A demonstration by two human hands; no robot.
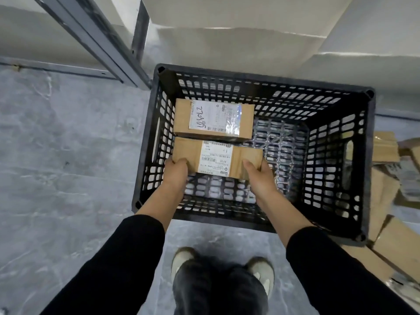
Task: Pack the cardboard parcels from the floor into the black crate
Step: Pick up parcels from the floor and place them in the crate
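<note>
While the black crate (pixel 329 155) is sitting on the grey floor (pixel 68 178) with most of its latticed bottom showing, more loose parcels (pixel 386 189) are lying in a heap just beside its right wall, waiting their turn. One packed parcel (pixel 213 118) is lying flat in the far-left corner of the crate. The held parcel (pixel 217 156) is hanging inside the crate, close against the near side of the packed one; whether it is resting on the crate's bottom yet, I cannot tell.

The left hand (pixel 176 172) is gripping its near-left corner, and the right hand (pixel 259 176) is clamping its near-right end, thumb lying on top. The other fingers of that hand are tucking underneath, out of sight.

Judging by its shape, this parcel is behaving as a stiff, small, fairly light box: the faces are staying flat under the grip and nothing is sagging. Plain cardboard is giving decent friction, so the ends are looking like the best places to take hold, leaving the middle free. Contents are unknown, so setting it down gently seems wiser than dropping it.
</note>
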